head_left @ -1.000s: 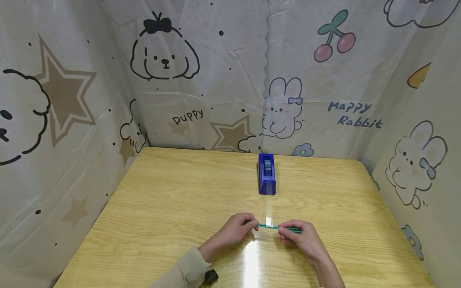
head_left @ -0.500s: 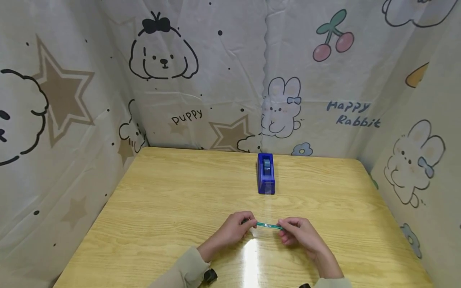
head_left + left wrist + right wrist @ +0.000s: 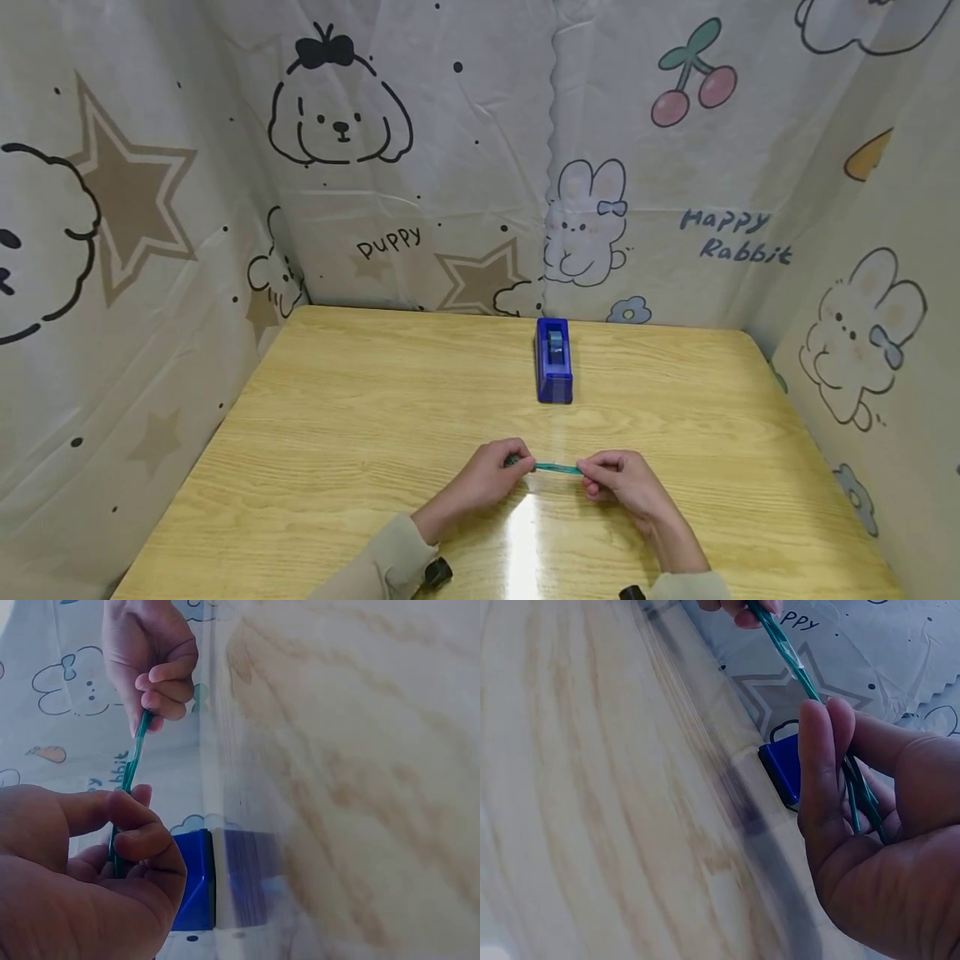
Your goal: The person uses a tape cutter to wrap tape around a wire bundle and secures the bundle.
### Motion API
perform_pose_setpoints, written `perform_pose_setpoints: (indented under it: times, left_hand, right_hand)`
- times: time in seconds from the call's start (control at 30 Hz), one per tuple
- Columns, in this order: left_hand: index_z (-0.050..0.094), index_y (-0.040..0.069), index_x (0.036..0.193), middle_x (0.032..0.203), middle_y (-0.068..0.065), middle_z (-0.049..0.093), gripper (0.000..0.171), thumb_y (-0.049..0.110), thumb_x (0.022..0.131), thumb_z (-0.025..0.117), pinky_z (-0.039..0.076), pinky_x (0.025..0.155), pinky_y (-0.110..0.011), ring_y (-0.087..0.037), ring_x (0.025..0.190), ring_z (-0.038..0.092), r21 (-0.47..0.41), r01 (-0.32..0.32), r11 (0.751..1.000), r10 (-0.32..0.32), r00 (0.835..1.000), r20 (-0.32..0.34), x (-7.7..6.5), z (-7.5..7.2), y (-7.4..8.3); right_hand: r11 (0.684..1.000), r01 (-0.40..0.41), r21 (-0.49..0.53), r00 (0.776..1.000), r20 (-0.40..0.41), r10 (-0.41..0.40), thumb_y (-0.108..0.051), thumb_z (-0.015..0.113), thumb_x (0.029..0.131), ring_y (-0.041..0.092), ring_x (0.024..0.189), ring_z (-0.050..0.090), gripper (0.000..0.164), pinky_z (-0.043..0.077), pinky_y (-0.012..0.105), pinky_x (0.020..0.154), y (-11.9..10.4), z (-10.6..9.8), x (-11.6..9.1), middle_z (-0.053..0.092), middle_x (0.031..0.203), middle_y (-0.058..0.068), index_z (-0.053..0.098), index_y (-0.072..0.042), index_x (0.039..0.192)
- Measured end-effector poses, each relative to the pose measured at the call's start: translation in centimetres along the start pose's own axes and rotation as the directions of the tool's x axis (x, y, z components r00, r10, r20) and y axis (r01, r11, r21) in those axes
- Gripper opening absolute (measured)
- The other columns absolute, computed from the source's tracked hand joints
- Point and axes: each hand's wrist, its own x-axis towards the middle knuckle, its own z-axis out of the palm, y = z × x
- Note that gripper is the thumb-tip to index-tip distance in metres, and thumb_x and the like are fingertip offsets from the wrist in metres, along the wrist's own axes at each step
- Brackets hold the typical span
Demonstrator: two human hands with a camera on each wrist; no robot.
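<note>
Between my two hands a thin bundle of green strands (image 3: 557, 468) is held level above the table, in front of the tape dispenser. My left hand (image 3: 491, 477) pinches its left end between thumb and fingers. At the other end, the fingertips of my right hand (image 3: 628, 487) pinch the bundle; loose strand ends lie against the palm in the right wrist view. A shiny patch of clear tape (image 3: 798, 658) shows on the strands between the hands. Behind them stands a blue tape dispenser (image 3: 554, 362) with its roll inside. A faint pale band lies between dispenser and bundle; whether it is tape I cannot tell.
The wooden table (image 3: 360, 392) runs back to a patterned cloth wall (image 3: 465, 158), with more cloth at both sides. A bright light reflection lies on the tabletop below the hands. Small black devices sit by both wrists.
The bright tape strip reaching from the dispenser to the bundle has faded from sight. My right hand has shifted slightly up and left, and the strand ends beyond its fingers no longer show from the head.
</note>
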Motion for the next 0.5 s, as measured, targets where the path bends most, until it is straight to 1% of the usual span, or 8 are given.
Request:
perform_pose_setpoints:
  times: [0.13, 0.2, 0.27, 0.37, 0.4, 0.5]
  left_hand:
    - [0.074, 0.011, 0.095, 0.077, -0.007, 0.067, 0.026, 0.026, 0.108, 0.058, 0.041, 0.058, -0.023, -0.009, 0.062, 0.051, -0.014, 0.030, 0.999, -0.030, 1.000, 0.007, 0.2, -0.2, 0.0]
    - [0.075, 0.011, 0.095, 0.079, -0.008, 0.072, 0.028, 0.028, 0.108, 0.057, 0.040, 0.057, -0.022, -0.008, 0.061, 0.051, -0.009, 0.033, 0.999, -0.033, 0.999, 0.014, 0.5, -0.4, 0.0]
    - [0.077, 0.011, 0.095, 0.081, -0.006, 0.075, 0.030, 0.029, 0.108, 0.057, 0.040, 0.056, -0.021, -0.007, 0.059, 0.051, -0.001, 0.032, 0.999, -0.032, 0.999, 0.033, 1.0, -0.6, 0.0]
    - [0.079, 0.009, 0.093, 0.080, -0.005, 0.077, 0.034, 0.032, 0.108, 0.057, 0.038, 0.053, -0.021, -0.007, 0.054, 0.048, 0.020, 0.028, 0.999, -0.029, 0.997, 0.067, 1.7, -1.1, 0.0]
    - [0.079, 0.009, 0.092, 0.079, -0.005, 0.077, 0.036, 0.034, 0.108, 0.057, 0.038, 0.052, -0.021, -0.008, 0.052, 0.047, 0.023, 0.032, 0.999, -0.034, 0.996, 0.078, 1.8, -1.2, 0.0]
    - [0.078, 0.007, 0.089, 0.076, -0.008, 0.076, 0.042, 0.038, 0.107, 0.057, 0.037, 0.052, -0.023, -0.010, 0.052, 0.050, 0.003, 0.058, 0.998, -0.058, 0.991, 0.118, 2.1, -1.4, -0.2]
  right_hand:
    - [1.000, 0.005, 0.008, 1.000, -0.002, -0.005, -0.012, 0.070, 0.099, 0.006, 0.067, 0.065, 0.017, 0.061, 0.026, 0.068, -0.1, 0.0, 0.1, 0.070, 0.077, 0.000, 0.075, 0.005, 0.100]
    - [1.000, 0.013, 0.011, 1.000, -0.006, -0.013, -0.010, 0.071, 0.099, 0.007, 0.067, 0.066, 0.017, 0.061, 0.026, 0.068, -0.1, -0.1, 0.1, 0.070, 0.077, 0.000, 0.075, 0.006, 0.100]
    - [1.000, 0.022, 0.012, 1.000, -0.014, -0.022, -0.009, 0.071, 0.098, 0.007, 0.067, 0.067, 0.016, 0.061, 0.026, 0.068, -0.1, -0.1, 0.1, 0.071, 0.077, 0.000, 0.074, 0.007, 0.101]
    - [0.999, 0.034, 0.011, 0.999, -0.017, -0.034, -0.007, 0.072, 0.097, 0.008, 0.069, 0.068, 0.016, 0.061, 0.025, 0.069, -0.1, -0.1, 0.0, 0.072, 0.078, 0.000, 0.074, 0.007, 0.102]
    - [0.999, 0.037, 0.011, 0.999, -0.014, -0.037, -0.007, 0.072, 0.097, 0.008, 0.069, 0.069, 0.016, 0.061, 0.025, 0.070, -0.1, -0.1, 0.0, 0.072, 0.079, 0.000, 0.075, 0.007, 0.102]
    - [0.999, 0.041, 0.017, 0.999, -0.011, -0.041, -0.006, 0.073, 0.096, 0.009, 0.071, 0.071, 0.015, 0.062, 0.026, 0.071, -0.1, -0.1, 0.0, 0.073, 0.080, 0.000, 0.076, 0.007, 0.103]
